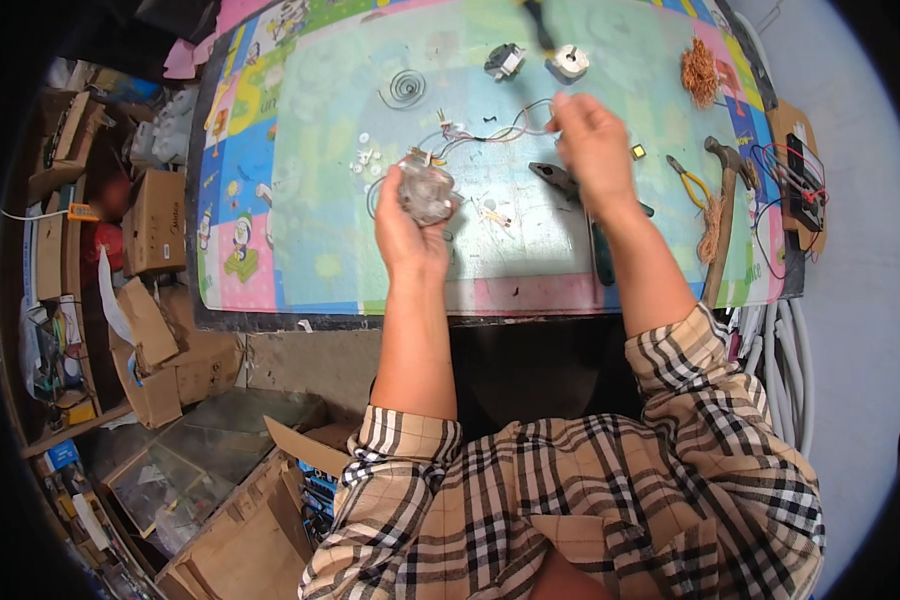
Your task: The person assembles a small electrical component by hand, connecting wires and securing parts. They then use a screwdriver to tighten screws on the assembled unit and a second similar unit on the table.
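Note:
In my left hand (410,225) is a small mechanism with a clear, greyish housing (427,192), fingers wrapped round it. Thin coloured wires (482,138) run from beside it to the right, with a small white connector (452,128) among them. My right hand (592,145), slightly blurred, is raised over the mat with its fingers curled together at the far end of the wires. Below that hand lie dark-handled pliers (554,180), partly covered by the wrist. A dark and yellow tool (538,22), smeared by motion, shows at the far edge.
A coiled spring (407,89), a black-and-white part (505,62), a round white part (569,63) and small white pieces (367,158) lie about. To the right are copper wire (700,75), yellow-handled pliers (687,180), a hammer (722,215) and a black meter (803,185). Cardboard boxes (156,220) stand left.

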Available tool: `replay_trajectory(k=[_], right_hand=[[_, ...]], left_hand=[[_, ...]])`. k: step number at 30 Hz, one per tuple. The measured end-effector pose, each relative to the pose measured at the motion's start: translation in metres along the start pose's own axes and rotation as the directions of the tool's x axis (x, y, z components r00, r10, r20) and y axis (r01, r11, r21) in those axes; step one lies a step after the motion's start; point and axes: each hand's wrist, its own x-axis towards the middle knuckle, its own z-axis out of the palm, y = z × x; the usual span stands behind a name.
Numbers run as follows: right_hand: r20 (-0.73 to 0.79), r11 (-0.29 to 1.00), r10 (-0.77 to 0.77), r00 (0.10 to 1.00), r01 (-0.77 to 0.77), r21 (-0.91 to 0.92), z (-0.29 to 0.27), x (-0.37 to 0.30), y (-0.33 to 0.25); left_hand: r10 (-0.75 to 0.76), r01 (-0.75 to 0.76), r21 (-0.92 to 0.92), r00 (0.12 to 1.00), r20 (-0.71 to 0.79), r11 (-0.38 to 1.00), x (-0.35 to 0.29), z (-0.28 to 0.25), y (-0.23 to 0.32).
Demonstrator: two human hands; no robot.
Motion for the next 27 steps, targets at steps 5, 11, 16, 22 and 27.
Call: replay_trajectory(k=[5, 11, 16, 22, 27], right_hand=[[0.011, 0.913, 0.071, 0.997, -0.069, 0.403, -0.044, 0.008, -0.023], [0.156, 0.991, 0.061, 0.986, -0.078, 0.106, -0.072, 0.009, -0.030], [-0.014, 0.948, -0.112, 0.994, 0.111, 0.299, -0.075, 0.008, -0.031], [0.032, 0.856, -0.165, 0.986, 0.127, 0.500, -0.073, 0.006, -0.031], [0.061, 0.878, -0.171, 0.983, 0.124, 0.463, -0.064, 0.000, -0.034]], left_hand=[[0.034, -0.034, -0.050, 0.999, -0.011, 0.998, 0.004, -0.010, 0.020], [0.036, -0.038, -0.042, 0.998, -0.041, 0.998, 0.006, -0.019, 0.033], [0.002, -0.002, -0.072, 1.000, 0.001, 0.997, 0.007, -0.019, 0.030], [-0.089, 0.089, -0.168, 0.996, 0.004, 0.982, 0.008, -0.019, 0.029], [-0.113, 0.143, -0.233, 0.984, 0.136, 0.962, 0.007, -0.020, 0.030]])
